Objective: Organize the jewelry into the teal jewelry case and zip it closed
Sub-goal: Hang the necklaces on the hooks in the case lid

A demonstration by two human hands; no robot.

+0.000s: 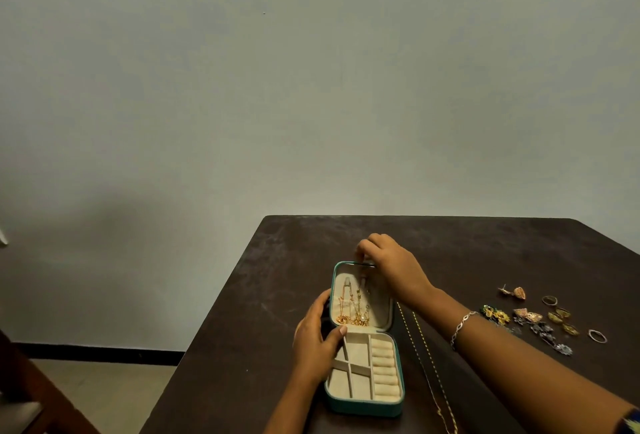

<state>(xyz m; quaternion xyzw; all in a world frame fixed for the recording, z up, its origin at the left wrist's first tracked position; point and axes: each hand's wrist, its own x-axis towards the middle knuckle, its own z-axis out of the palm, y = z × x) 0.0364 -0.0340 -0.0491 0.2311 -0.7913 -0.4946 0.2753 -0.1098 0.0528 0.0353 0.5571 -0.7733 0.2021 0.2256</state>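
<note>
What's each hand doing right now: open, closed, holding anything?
Left hand: grip closed round the teal jewelry case at its left side by the hinge.
Right hand: fingers pinch the open lid at its top rim.

Teal jewelry case (pixel 363 407), cream inside, on a dark brown tabletop (pixel 277 295)
On my feed the case lining reads plain cream, and the chains (pixel 353 309) in its lid are gold and rose-gold; the tabletop is mottled with pale scuffs, a beaded chain (pixel 429 354) on it shows as a yellow-green dotted line, the earrings (pixel 497 315) are green and yellow beside copper-pink ones, the rings (pixel 561 314) are gold and silver, the bracelet (pixel 462 328) is silver, and the wall (pixel 311 87) is pale grey-green
</note>
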